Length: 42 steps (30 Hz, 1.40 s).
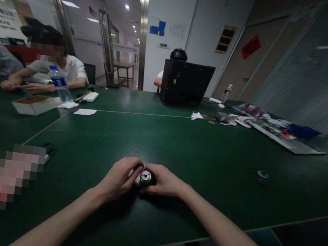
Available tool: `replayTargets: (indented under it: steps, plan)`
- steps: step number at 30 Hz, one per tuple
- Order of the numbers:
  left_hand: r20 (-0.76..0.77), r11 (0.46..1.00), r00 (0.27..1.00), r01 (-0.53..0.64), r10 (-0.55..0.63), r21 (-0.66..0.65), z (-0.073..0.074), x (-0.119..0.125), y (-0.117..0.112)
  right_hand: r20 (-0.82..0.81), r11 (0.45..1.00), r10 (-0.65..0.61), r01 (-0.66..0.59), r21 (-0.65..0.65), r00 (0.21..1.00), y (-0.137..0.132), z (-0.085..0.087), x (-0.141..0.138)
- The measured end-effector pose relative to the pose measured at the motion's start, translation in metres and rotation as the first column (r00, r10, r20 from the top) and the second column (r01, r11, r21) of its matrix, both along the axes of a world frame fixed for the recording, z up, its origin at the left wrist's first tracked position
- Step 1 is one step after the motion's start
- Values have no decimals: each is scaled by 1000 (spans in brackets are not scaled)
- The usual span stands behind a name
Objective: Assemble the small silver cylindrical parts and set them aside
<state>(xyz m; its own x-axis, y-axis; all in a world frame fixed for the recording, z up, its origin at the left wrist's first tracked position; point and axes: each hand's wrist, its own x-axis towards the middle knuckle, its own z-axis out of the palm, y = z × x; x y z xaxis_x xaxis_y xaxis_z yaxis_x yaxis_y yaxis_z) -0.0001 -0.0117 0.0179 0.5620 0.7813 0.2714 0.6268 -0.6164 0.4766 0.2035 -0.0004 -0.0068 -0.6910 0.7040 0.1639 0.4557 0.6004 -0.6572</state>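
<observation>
Forearms at bottom: right hand grips dark cylinder, lower center; left hand curls alongside, hold unclear. Handling unfinished; metal part, frame right, lies untouched.

1 short dark cylinder sits in the right hand, above the green tabletop; its round silvery end, with a small central hub and dark holes, faces up toward the viewer; 1 pale piece, mostly hidden, shows at the left hand's curled fingers, just beside the cylinder.
</observation>
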Motion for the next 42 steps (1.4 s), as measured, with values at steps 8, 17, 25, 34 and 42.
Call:
replayTargets:
  steps: [8,17,25,34,42]
  plan:
    - [-13,995,995,99,-99,-4,3,-1,-4,-18,1000,26,-26,3,1000,-2,2,-2]
    - [-13,995,995,98,-98,-26,1,1,-4,-7,1000,4,-4,5,1000,-3,5,-1]
    - [-37,993,993,114,-114,-5,2,-1,-4,-10,996,65,-65,62,998,-2,4,0]
    - [-62,992,990,125,-124,6,5,-1,-5,-4,997,62,-62,53,998,-2,4,-2]
    - [-67,992,990,127,-125,19,5,-1,-4,-21,998,59,-59,34,998,0,2,-2]
